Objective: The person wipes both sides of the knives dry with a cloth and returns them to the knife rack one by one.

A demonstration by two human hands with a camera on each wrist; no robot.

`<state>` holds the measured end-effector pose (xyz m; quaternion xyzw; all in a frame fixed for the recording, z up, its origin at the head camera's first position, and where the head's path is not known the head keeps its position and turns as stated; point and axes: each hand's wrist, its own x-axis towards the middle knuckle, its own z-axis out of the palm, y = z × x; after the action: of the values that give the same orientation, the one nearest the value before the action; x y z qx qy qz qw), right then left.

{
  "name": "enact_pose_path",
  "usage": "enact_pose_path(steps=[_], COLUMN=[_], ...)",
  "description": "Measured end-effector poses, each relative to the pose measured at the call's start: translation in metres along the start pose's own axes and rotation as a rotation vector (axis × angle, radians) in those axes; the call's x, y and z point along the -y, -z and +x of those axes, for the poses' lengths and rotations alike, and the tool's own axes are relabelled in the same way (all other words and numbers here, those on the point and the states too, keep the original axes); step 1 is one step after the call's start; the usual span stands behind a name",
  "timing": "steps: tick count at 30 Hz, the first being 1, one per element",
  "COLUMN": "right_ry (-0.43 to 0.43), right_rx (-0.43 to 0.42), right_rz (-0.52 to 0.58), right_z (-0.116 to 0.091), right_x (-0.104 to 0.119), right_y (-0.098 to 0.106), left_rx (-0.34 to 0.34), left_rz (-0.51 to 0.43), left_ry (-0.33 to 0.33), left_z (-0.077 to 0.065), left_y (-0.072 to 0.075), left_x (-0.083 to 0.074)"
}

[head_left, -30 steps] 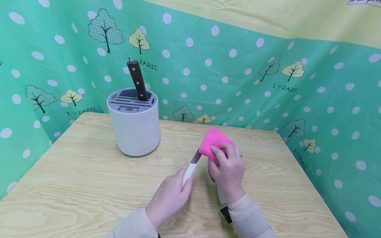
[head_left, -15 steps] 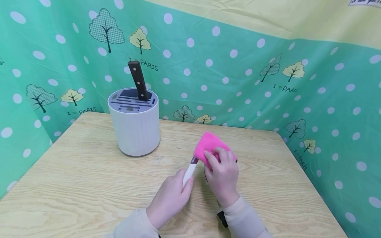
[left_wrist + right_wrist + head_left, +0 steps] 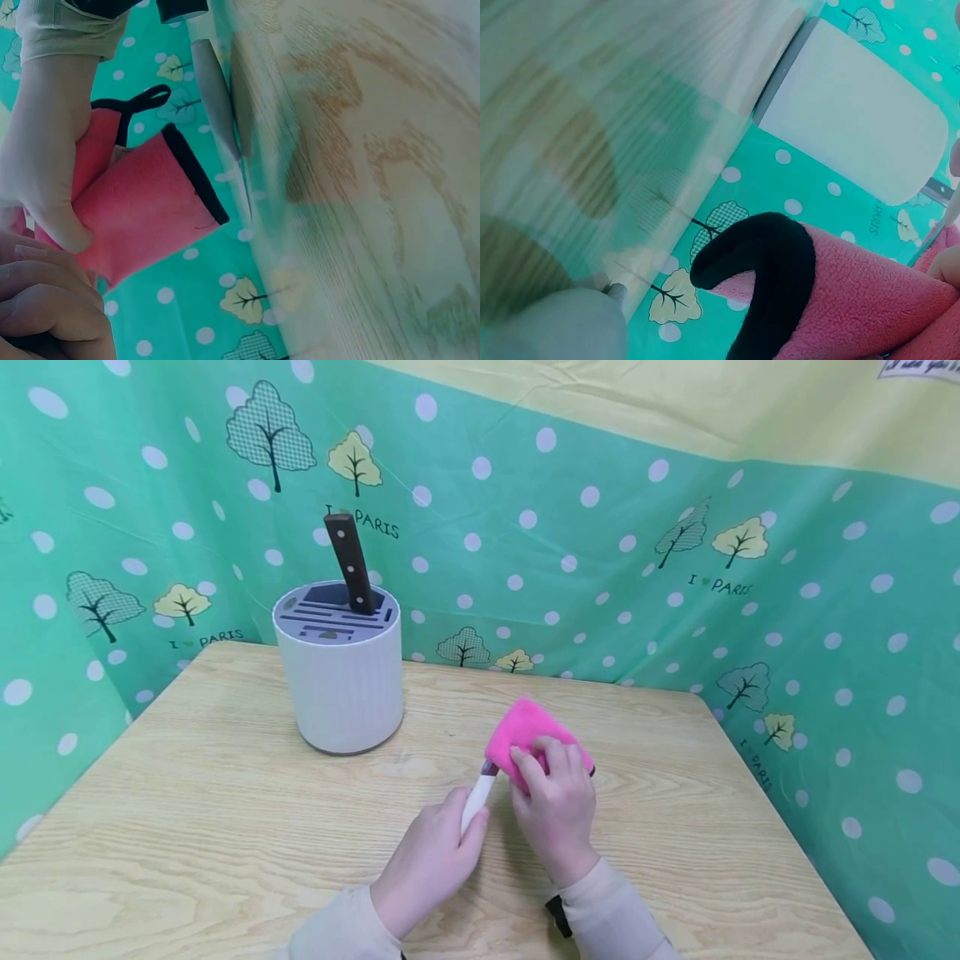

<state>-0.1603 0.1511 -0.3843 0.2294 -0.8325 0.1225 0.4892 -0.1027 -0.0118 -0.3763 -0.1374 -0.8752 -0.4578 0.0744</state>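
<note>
1 white-handled knife (image 3: 480, 790) held above desk (image 3: 225, 802): left hand (image 3: 429, 853) grips handle (image 3: 475, 802), right hand (image 3: 557, 802) pinches pink cloth (image 3: 527, 727) over mostly hidden blade (image 3: 490, 768). Wiping seems step in hand; next stroke likely calls for steady handle, cloth drawn tipward.

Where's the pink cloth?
In the head view, the pink cloth is just right of centre, in the right hand, at the far end of the white handle that the left hand grips.
</note>
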Motion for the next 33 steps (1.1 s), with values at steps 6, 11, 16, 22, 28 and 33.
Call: enact_pose_path(steps=[6, 11, 16, 22, 28, 33], right_ry=[0.019, -0.006, -0.021, -0.008, -0.016, -0.036], right_rx=[-0.003, 0.011, 0.024, -0.02, -0.04, -0.025], right_rz=[-0.008, -0.004, -0.004, -0.025, -0.033, -0.043], right_z=[-0.001, 0.002, 0.004, 0.006, 0.007, 0.007], right_x=[0.0, 0.0, -0.003, -0.008, -0.014, -0.019], right_y=[-0.002, 0.0, 0.001, -0.003, -0.007, -0.008], left_rx=[0.003, 0.007, 0.009, 0.02, 0.033, 0.047], left_rz=[-0.01, -0.019, -0.027, -0.027, -0.015, -0.012], left_ry=[0.005, 0.001, -0.008, -0.021, -0.023, -0.029], left_z=[0.0, -0.001, -0.002, -0.004, -0.005, -0.005], left_y=[-0.001, -0.001, -0.001, -0.001, 0.0, 0.002], left_x=[0.001, 0.001, 0.0, 0.001, 0.001, 0.002])
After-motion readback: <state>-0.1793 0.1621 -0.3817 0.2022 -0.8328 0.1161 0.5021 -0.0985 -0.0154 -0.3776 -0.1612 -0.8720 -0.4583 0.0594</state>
